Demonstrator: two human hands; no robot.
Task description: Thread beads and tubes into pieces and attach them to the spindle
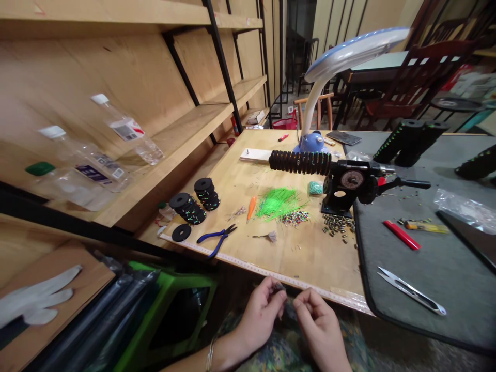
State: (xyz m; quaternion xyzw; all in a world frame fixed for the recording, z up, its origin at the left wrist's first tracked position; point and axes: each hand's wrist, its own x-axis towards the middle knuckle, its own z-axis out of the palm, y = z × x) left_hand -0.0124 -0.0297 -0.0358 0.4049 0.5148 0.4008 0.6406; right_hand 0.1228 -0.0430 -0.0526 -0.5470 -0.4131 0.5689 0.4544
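Observation:
Both my hands meet just below the near edge of the wooden board (310, 258). My left hand (260, 313) has its fingers curled and pinches a tiny dark piece (279, 285) at the fingertips. My right hand (320, 323) is closed in a loose fist close beside it, fingertips toward the same piece; what it holds is too small to name. Farther up the board lie a heap of green strands (277, 201), coloured beads (294, 217), small metal pieces (338, 224) and a tuft of feather (267, 236).
A black hand-crank winder (343, 181) with a ribbed spool stands mid-board. Blue pliers (217, 238) and black spools (194, 204) lie left. Thread snips (411, 290) and a red lighter (402, 235) rest on the grey mat. A desk lamp (333, 67), bottles (127, 129) on shelves, a white glove (36, 299).

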